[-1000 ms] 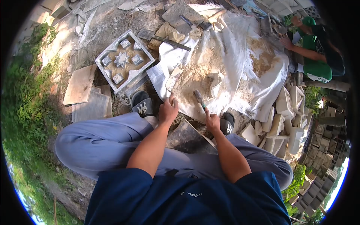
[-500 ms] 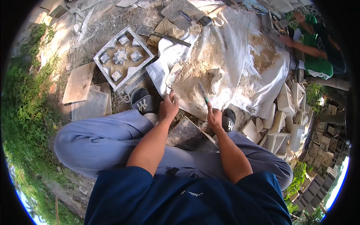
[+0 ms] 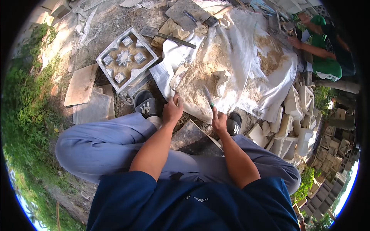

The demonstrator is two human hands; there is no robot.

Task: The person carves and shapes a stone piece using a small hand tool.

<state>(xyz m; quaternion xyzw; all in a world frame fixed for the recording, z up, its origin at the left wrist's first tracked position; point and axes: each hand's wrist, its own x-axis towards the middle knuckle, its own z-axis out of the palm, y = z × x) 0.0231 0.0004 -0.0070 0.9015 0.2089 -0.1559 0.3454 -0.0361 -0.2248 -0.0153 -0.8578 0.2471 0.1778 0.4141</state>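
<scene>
My left hand [image 3: 172, 110] is closed round the handle of what looks like a trowel [image 3: 177, 78], its pale, dust-covered blade lying over the sack sheet. My right hand [image 3: 219, 121] grips a narrow-bladed spatula [image 3: 207, 93] with green near its handle; the blade points away from me over the sandy powder [image 3: 198, 81]. Just right of that blade is a pale, irregular lump [image 3: 222, 82]. Under the powder spreads a white woven sack [image 3: 246, 69]. Left of it lies a square metal mould [image 3: 127, 57] with a star and several raised blocks.
A hammer [image 3: 211, 21] and a flat metal bar [image 3: 177, 40] lie beyond the powder. Flat slabs [image 3: 81, 85] rest at left. Pale blocks [image 3: 293, 104] are piled at right. Another person's arm [image 3: 318, 50] is at upper right.
The spatula's blade has shifted slightly left and turned to show more of its flat face. My right hand has moved slightly with it. The left hand has barely moved.
</scene>
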